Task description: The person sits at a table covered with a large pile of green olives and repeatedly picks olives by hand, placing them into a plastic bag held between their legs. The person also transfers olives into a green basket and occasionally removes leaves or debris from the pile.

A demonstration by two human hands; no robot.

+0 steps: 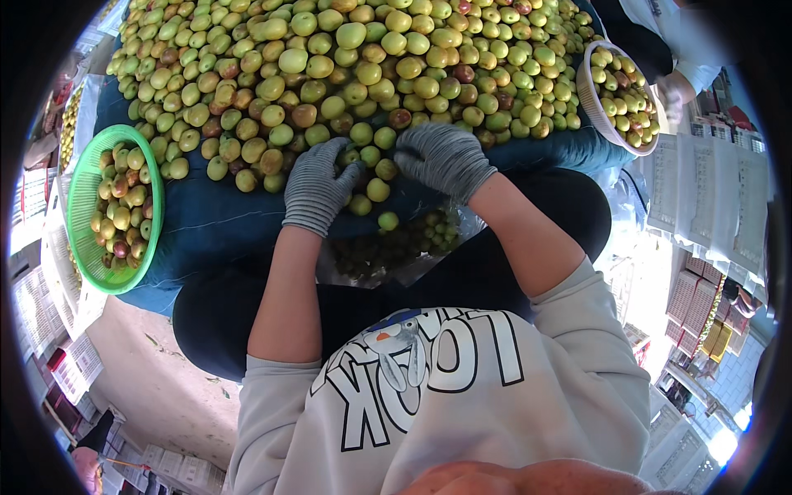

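Note:
A large heap of green and reddish-brown jujubes [346,68] covers the dark blue padded cloth [210,210] before me. My left hand [318,182], in a grey ribbed knit glove, reaches into the heap's near edge. Its thumb and fingers are spread around jujubes, but whether it grips one cannot be made out. Opposite it, my right hand [442,158], gloved alike, rests at the near edge with curled fingers; its palm is hidden. Between the hands lie several loose green jujubes [377,190], with one [388,221] closest to my lap.
A green plastic basket [158,210] of jujubes stands at left; a pale basket [585,93] of jujubes stands at right, near another person's hand [674,96]. Below the cloth edge, more jujubes [439,232] lie by clear plastic. Stacked crates [693,291] stand at right.

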